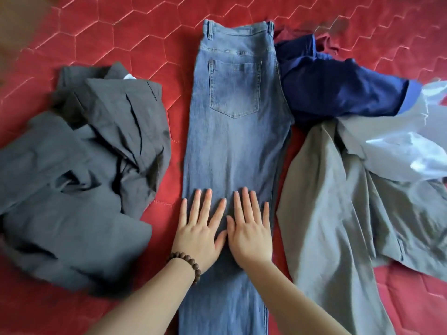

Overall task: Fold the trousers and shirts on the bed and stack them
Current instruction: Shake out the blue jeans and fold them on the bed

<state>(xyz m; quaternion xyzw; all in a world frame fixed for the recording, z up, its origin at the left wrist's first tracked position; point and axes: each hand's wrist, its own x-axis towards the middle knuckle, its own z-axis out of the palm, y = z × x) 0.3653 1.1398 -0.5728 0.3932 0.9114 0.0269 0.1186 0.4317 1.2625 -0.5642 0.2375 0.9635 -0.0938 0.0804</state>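
Observation:
Light blue jeans (232,141) lie lengthwise down the middle of the bed, folded in half leg on leg, back pocket up and waistband at the far end. My left hand (200,228), with a wooden bead bracelet at the wrist, and my right hand (250,228) press flat side by side on the jeans around knee height, fingers straight and spread. A crumpled dark grey garment (79,170) lies to the left. On the right lie a navy blue shirt (338,90), khaki-grey trousers (338,201) and a white shirt (406,151), all unfolded.
A red quilted bedspread (121,32) covers the whole bed. A dark red garment (326,43) peeks out behind the navy shirt at the far right. Bare bedspread shows at the far end and in strips beside the jeans.

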